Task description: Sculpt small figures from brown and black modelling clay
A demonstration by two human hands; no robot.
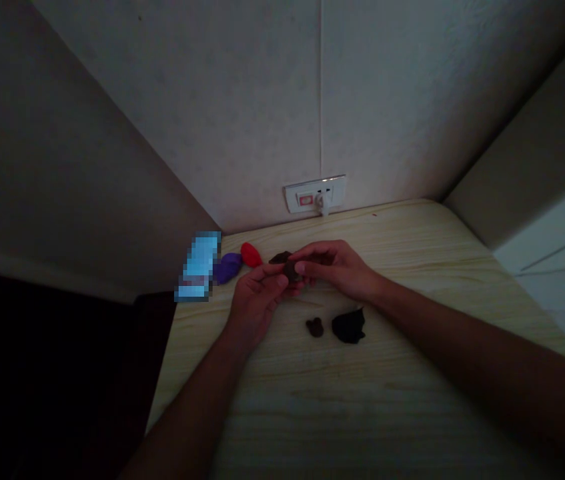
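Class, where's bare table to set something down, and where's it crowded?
Bare: the near stretch of table bordered by both forearms, brown lump and black lump; the back right, between socket and right forearm, save for a red speck. Crowded: back left, with blurred screen, purple lump and red lump beyond the left hand, which pinches a dark lump.

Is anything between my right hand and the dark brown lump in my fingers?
Nothing visible: your right hand touches the dark brown lump directly, and your left hand meets its other side. The black lump lies nearer you.
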